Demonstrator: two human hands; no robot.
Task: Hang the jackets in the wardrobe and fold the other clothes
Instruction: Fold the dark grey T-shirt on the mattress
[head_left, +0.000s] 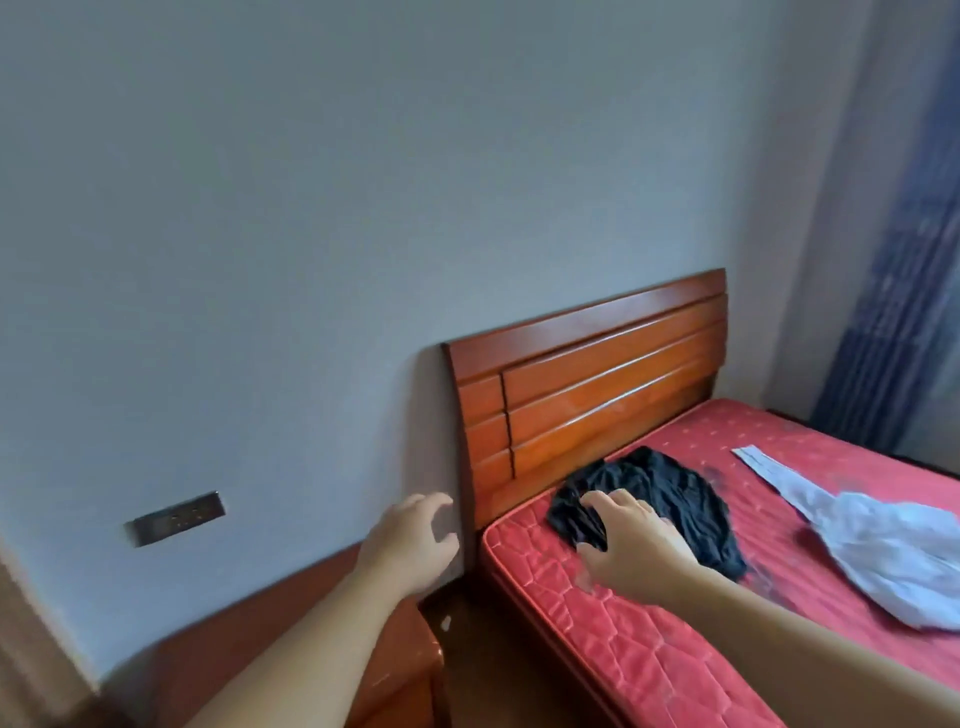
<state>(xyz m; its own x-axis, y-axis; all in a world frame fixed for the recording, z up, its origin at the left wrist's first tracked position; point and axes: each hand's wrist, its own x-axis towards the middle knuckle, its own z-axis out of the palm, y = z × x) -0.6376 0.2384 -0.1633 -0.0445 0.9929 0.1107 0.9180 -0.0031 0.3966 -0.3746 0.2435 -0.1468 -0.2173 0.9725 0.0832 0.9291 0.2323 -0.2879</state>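
Your right hand (631, 540) lies spread on the crumpled black cloth garment (670, 499) near the wooden headboard (597, 384), gripping nothing; left hand (415, 540) hangs loose. Gather it for folding.

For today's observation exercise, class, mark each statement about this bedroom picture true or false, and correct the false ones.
1. The right hand is on the black garment. True.
2. The left hand holds the pale garment. False: it is in the air beside the headboard, holding nothing.
3. Both garments lie on the red mattress. True.
4. The pale garment lies nearer the headboard than the black one. False: the black one is closer.
5. The black garment is neatly folded. False: it is crumpled.
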